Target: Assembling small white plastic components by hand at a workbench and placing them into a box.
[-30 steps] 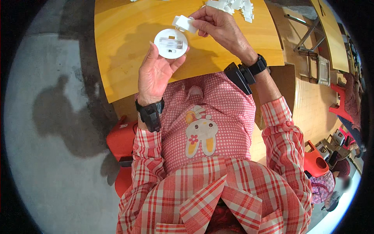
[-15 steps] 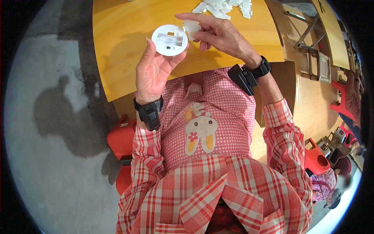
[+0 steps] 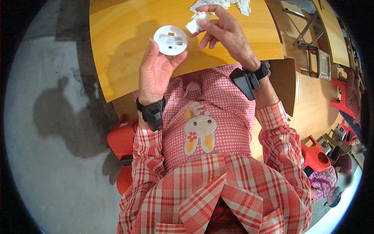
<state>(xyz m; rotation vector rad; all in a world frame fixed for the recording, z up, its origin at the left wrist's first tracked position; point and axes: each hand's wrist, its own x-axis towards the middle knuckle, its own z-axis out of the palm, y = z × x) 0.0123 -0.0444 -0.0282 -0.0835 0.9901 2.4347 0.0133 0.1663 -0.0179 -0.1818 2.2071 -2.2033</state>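
Note:
My left hand (image 3: 157,70) grips a round white plastic housing (image 3: 170,49) by its rim, thumb on the left side and fingers at the lower right. A rectangular recess and a small dark part show in its upward face. To the right of it, apart from the housing, my right hand (image 3: 226,33) pinches a small white plastic cover (image 3: 194,25) between thumb and fingers. The cover is tilted. Both hands are above the near part of the yellow table (image 3: 120,58).
A pile of white plastic pieces (image 3: 243,7) lies at the table's far side. Red stools (image 3: 122,136) stand at my left, and another red seat (image 3: 316,156) is at the right. A person (image 3: 325,183) is at the lower right. A metal-framed stand (image 3: 323,64) is farther right.
My right hand has moved the white cover away from the housing, to the right and slightly up, and turned it. The left hand with the housing has shifted slightly right.

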